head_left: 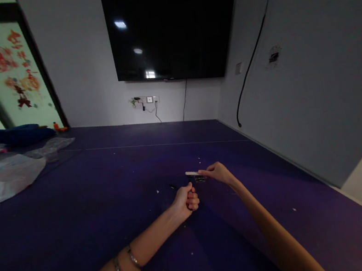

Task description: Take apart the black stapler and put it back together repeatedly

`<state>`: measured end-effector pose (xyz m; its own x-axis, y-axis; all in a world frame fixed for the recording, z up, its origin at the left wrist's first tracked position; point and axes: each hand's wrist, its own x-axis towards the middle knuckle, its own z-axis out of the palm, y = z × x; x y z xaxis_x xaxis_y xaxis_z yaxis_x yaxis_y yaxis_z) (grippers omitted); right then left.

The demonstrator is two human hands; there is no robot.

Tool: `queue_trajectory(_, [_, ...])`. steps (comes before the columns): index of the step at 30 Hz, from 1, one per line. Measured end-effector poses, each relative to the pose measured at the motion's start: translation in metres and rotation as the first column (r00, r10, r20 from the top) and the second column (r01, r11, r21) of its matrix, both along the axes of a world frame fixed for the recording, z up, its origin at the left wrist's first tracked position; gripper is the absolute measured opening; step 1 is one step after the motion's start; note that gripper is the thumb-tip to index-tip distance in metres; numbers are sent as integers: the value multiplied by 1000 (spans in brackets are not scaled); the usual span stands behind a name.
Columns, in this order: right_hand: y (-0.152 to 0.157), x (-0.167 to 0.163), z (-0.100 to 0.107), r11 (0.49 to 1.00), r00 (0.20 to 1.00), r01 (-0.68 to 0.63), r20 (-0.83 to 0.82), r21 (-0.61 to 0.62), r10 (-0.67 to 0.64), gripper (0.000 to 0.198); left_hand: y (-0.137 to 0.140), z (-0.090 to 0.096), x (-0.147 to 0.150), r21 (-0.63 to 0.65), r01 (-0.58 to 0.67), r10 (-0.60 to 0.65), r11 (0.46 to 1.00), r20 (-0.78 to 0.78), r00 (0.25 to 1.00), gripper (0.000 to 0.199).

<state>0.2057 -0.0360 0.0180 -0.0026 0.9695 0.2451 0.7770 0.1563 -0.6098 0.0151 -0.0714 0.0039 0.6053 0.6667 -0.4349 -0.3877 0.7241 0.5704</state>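
My left hand [187, 198] is closed in a fist, thumb on top, around a dark object whose kind I cannot make out. A black tip [173, 186] sticks out to the left of that fist. My right hand [218, 173] pinches a short white stick [192, 173] between thumb and fingers, its free end pointing left above my left fist. Just under the right fingers shows a small black piece with pale print [200, 179]; whether it joins the object in my left hand cannot be seen. Both hands are close together over the purple floor [142, 235].
Clear plastic sheeting [9, 177] and a dark blue cloth heap [21, 134] lie at the left. Small white scraps dot the floor. A television [173, 34] hangs on the far wall above sockets [149, 99]. A black cable [252, 60] dangles along the right wall.
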Motion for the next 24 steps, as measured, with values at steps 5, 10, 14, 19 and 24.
queue_trajectory(5, [1, 6, 0, 997, 996, 71, -61, 26, -69, 56, 0, 1, -1, 65, 26, -29, 998, 49, 998, 34])
queue_trajectory(10, [-2, 16, 6, 998, 980, -38, -193, 54, 48, 54, 1, 1, -2, 211, -28, 16, 977, 61, 998, 26])
queue_trajectory(14, [-3, 24, 10, 994, 952, -103, -287, 32, 108, 51, 5, 0, -3, 376, -57, 44, 925, 43, 998, 16])
queue_trajectory(19, [-2, 26, 11, 995, 942, -89, -320, 40, 97, 53, 10, 6, -7, 600, -137, 198, 788, -37, 979, 20])
queue_trajectory(24, [-2, 15, 18, 993, 950, 3, -311, 114, 33, 44, 17, 19, -14, 777, -139, 334, 614, -96, 938, 20])
